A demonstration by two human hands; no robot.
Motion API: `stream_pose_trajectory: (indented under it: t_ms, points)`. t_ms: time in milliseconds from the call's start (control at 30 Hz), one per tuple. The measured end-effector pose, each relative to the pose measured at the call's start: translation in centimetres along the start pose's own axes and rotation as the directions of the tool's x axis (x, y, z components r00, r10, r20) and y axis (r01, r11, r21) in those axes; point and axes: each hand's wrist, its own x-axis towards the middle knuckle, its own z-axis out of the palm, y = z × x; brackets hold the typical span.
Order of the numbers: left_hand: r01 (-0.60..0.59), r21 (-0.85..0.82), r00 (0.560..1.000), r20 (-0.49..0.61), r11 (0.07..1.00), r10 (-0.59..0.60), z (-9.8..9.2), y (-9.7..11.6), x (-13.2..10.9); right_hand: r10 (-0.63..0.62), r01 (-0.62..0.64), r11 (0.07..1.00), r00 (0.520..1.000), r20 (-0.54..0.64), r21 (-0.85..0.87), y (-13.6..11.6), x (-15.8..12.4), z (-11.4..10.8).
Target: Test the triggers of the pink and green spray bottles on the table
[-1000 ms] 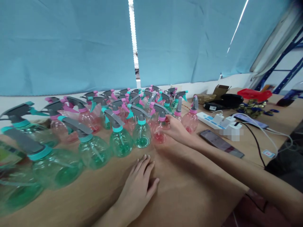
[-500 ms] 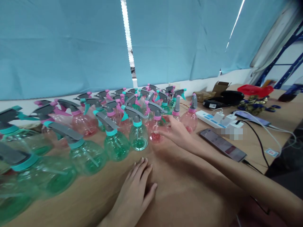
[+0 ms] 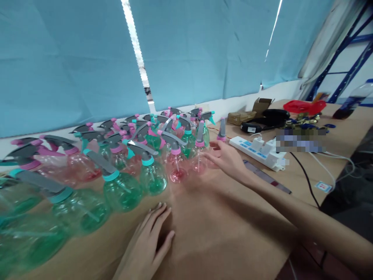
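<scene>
Reaching our right hand (image 3: 227, 161) to pink bottles (image 3: 198, 165): open, empty | left hand (image 3: 144, 245): open, empty, flat on table (image 3: 221, 229)

Green spray bottles (image 3: 152, 178), pink ones (image 3: 177, 168), seemingly empty

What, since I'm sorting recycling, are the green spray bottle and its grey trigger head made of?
The green spray bottle looks like clear tinted plastic, glossy, with the dip tube showing through. The grey trigger head looks like matte opaque plastic, though the exact plastic type can't be told.
</scene>
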Motion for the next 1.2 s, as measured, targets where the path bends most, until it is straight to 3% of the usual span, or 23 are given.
stream_pose_trajectory:
  t_ms: [367, 600, 700, 800, 867, 1000, 1100, 1200]
  points:
    - [0.010, -0.135, 0.998, 0.068, 0.991, -0.001, 1.8, 3.2, 5.2, 0.106, -0.099, 0.992, 0.989, 0.098, -0.080, -1.5, 1.8, 2.5]
    - [0.006, -0.216, 0.998, 0.068, 0.976, 0.009, 2.4, 4.1, 6.9, 0.047, -0.026, 0.994, 0.980, 0.193, -0.110, -0.8, 0.1, -0.3]
    - [0.072, -0.276, 0.996, 0.071, 0.958, -0.055, 2.1, 4.3, 6.9, -0.008, 0.002, 1.000, 0.963, 0.269, 0.025, -0.6, -1.6, -2.3]
    - [0.125, -0.386, 0.992, 0.078, 0.914, -0.103, 1.8, 4.7, 6.8, -0.118, 0.037, 0.977, 0.911, 0.395, 0.208, -1.4, -3.4, -4.1]
    - [0.102, -0.493, 0.994, 0.089, 0.864, -0.066, 1.7, 5.1, 6.6, -0.208, 0.008, 0.932, 0.831, 0.517, 0.361, -2.3, -4.5, -4.9]
    - [0.049, -0.653, 0.994, 0.107, 0.755, 0.029, 1.6, 6.1, 5.8, -0.358, -0.023, 0.844, 0.721, 0.594, 0.536, -4.3, -5.8, -5.1]
    - [0.095, -0.725, 0.993, 0.117, 0.682, -0.013, 1.4, 6.5, 5.4, -0.386, -0.030, 0.832, 0.687, 0.616, 0.554, -5.3, -5.9, -4.8]
    - [0.133, -0.756, 0.990, 0.138, 0.641, -0.042, 1.0, 6.6, 5.2, -0.428, 0.046, 0.816, 0.719, 0.548, 0.577, -6.3, -5.6, -4.7]
